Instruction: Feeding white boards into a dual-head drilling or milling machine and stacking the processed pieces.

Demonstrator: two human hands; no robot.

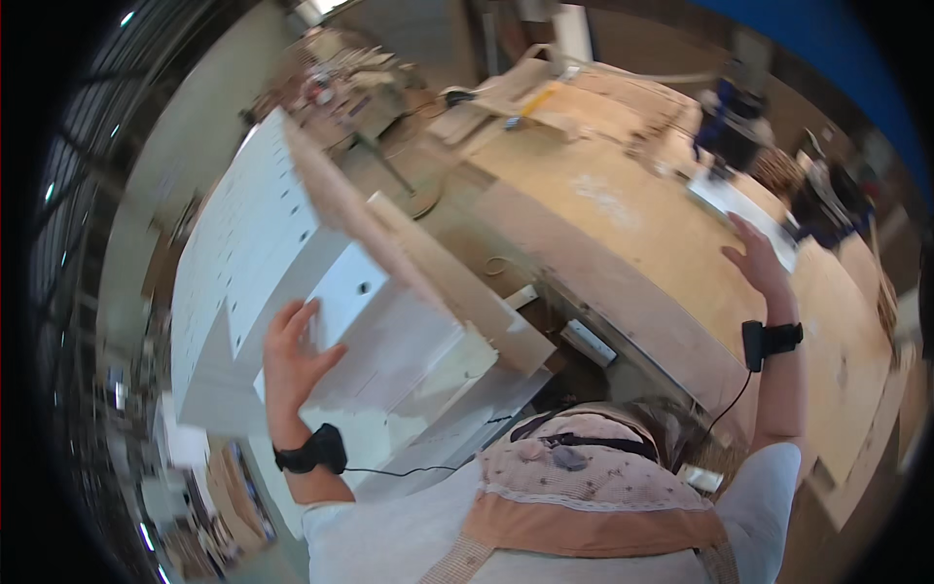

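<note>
My left hand [294, 352] is beside a stack of white panels [238, 248] with rows of dark holes. Its thumb and fingers stand apart, with no clear hold on anything. Just past the fingertips lies a smaller white block-shaped piece [352, 282] with one dark hole; whether the fingers touch it I cannot tell. Over on the right, my right hand [761, 255] is spread above a plywood-topped workbench [623, 209], and nothing shows in it. Close to its fingers lies a long white board [744, 209].
Dark power tools [739, 127] stand at the bench's far right. A yellow-handled tool [533, 105] rests at its far end. Between stack and bench, a white strip-shaped object [589, 343] lies low down. Wood scraps [345, 83] are heaped at the far left. Wires run from both wristbands.
</note>
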